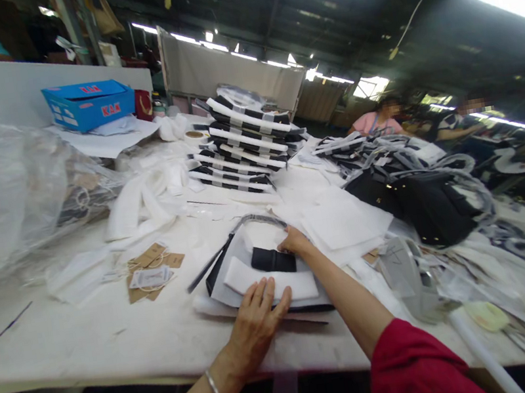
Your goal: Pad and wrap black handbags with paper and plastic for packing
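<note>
My left hand (256, 322) lies flattened, fingers a little spread, on the white foam (300, 285) at the six o'clock of the bag (215, 269), gripping nothing; my right hand (296, 242) curls at two o'clock, by the black flap (271, 260) and the handle (258, 217), and I cannot tell what its fingers close on. The bag lies ahead of me at twelve. I judge light, even pressure best, so the foam sits smooth. Beyond, tags (150, 278) lie at nine, the stack (246, 139) at twelve, black bags (426, 207) near three.
</note>
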`<state>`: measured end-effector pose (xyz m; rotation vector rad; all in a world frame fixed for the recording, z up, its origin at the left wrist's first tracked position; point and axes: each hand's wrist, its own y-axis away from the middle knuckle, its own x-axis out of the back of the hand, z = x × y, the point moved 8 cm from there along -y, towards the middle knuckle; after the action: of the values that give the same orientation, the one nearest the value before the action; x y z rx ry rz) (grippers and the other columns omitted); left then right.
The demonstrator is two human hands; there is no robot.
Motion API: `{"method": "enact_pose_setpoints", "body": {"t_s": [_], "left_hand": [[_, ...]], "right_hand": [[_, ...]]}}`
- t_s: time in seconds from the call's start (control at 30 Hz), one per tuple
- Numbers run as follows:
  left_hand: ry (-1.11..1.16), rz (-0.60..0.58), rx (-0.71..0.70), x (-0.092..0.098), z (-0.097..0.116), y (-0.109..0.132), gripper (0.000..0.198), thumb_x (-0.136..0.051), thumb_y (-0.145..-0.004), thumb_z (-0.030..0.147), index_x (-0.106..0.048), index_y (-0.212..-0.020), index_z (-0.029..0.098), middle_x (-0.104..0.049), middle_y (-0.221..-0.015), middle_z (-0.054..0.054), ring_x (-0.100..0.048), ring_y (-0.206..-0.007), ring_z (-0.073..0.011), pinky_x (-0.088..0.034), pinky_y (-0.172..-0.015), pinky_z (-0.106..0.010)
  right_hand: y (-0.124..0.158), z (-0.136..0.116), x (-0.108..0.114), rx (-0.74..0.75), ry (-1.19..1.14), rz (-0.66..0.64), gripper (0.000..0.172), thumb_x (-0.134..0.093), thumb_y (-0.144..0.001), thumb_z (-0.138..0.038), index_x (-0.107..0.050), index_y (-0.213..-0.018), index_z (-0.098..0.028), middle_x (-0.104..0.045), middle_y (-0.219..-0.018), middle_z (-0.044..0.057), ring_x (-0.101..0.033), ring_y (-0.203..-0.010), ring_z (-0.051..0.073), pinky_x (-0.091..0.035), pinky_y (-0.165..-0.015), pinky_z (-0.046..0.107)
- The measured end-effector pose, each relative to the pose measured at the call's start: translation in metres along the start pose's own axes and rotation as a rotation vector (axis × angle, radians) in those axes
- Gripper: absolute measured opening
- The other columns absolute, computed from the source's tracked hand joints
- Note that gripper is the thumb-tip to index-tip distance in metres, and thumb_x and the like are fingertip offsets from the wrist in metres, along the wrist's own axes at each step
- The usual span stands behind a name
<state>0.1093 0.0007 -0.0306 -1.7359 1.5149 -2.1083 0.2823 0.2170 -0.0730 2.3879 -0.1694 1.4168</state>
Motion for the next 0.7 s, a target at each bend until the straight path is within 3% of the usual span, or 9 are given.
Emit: {"method": "enact_pose_setpoints", "body": {"t_s": [0.13, 0.27, 0.43, 0.57, 0.7], "left_hand": [[-0.006, -0.017, -0.015, -0.001, -0.001, -0.001, 0.042, -0.041, -0.098, 0.018, -0.048, -0.139, 0.025, -0.060, -0.130, -0.013, -0.056, -0.120, -0.0253, -0.041, -0.104, -0.041], [0.002, -0.029, -0.015, -0.002, -0.002, -0.001, 0.043, -0.041, -0.098, 0.018, -0.047, -0.140, 0.026, -0.059, -0.131, -0.013, -0.056, -0.120, -0.0254, -0.041, -0.103, -0.041], [0.016, -0.064, -0.030, -0.002, -0.003, -0.001, 0.046, -0.041, -0.097, 0.016, -0.046, -0.141, 0.026, -0.057, -0.135, -0.011, -0.054, -0.123, -0.0255, -0.041, -0.103, -0.041], [0.008, -0.093, -0.051, -0.004, -0.002, -0.001, 0.046, -0.042, -0.097, 0.016, -0.047, -0.141, 0.026, -0.054, -0.141, -0.009, -0.051, -0.125, -0.0262, -0.041, -0.102, -0.042], [0.002, -0.092, -0.065, -0.004, -0.001, -0.002, 0.044, -0.042, -0.097, 0.016, -0.048, -0.141, 0.025, -0.055, -0.139, -0.008, -0.052, -0.124, -0.0263, -0.042, -0.101, -0.041]], "right_hand": [[-0.004, 0.009, 0.015, 0.048, -0.170, 0.019, 0.047, -0.077, -0.058, -0.019, -0.069, -0.104, -0.014, -0.071, -0.069, 0.001, -0.067, -0.061, 0.017, -0.050, -0.056, 0.024], [0.003, 0.014, 0.045, 0.155, -0.365, 0.058, 0.017, -0.075, -0.062, -0.025, -0.071, -0.075, -0.016, -0.066, -0.057, -0.001, -0.062, -0.056, 0.014, -0.048, -0.056, 0.023], [0.026, 0.014, 0.079, 0.267, -0.575, 0.082, 0.030, -0.075, -0.062, -0.043, -0.071, -0.075, -0.016, -0.069, -0.066, 0.001, -0.063, -0.063, 0.015, -0.051, -0.062, 0.027], [0.060, 0.002, 0.097, 0.359, -0.749, -0.011, 0.040, -0.079, -0.060, -0.051, -0.073, -0.077, -0.015, -0.073, -0.074, 0.004, -0.065, -0.068, 0.017, -0.053, -0.069, 0.031], [0.119, -0.011, 0.098, 0.515, -0.586, -0.062, 0.032, -0.074, -0.072, -0.049, -0.076, -0.079, -0.018, -0.075, -0.076, 0.004, -0.068, -0.073, 0.020, -0.053, -0.070, 0.031]]}}
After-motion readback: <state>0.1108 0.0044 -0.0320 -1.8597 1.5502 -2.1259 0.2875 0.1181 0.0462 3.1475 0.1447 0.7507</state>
